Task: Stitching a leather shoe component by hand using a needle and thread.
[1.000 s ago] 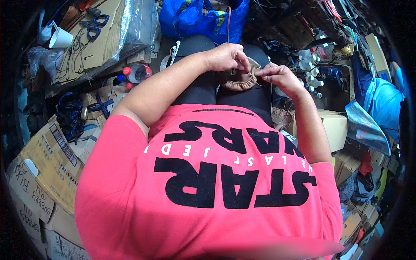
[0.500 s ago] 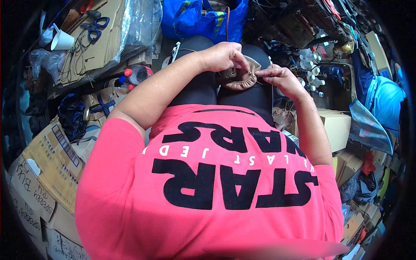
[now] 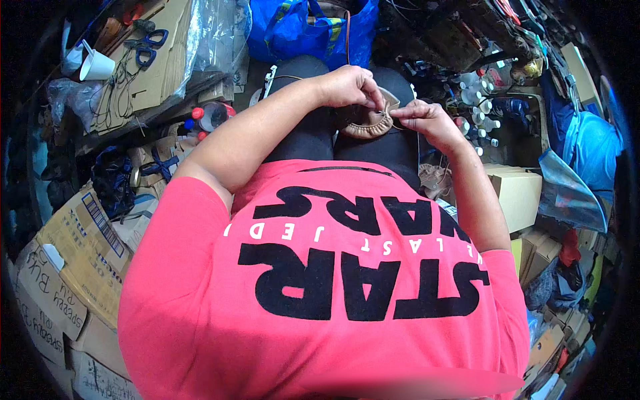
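A tan shoe upper (image 3: 369, 129) with a puckered, gathered edge lies over my black-clad thighs. My left hand (image 3: 352, 87) reaches in from above it, thumb and fingertips pinched at its inner edge. On the other side, my right hand (image 3: 430, 122) pinches the gathered edge between thumb and forefinger, its other fingers curled. The two sets of fingertips are close together at the upper's right end. Any needle or thread between them is too fine to make out. The left part of the upper is partly hidden in shadow beneath my left hand.
Beyond my knees stands a blue bag (image 3: 313, 37). Dark-handled scissors (image 3: 148, 48) and a white cup (image 3: 97, 65) rest at the far left. Several small white bottles (image 3: 477, 107) crowd the right side. Cardboard boxes (image 3: 80, 250) are stacked left, with a pale box (image 3: 515, 197) at right.
My left hand has shifted slightly right and down, its fingertips closer to my right hand's. The right hand stays nearly in place on the shoe upper.
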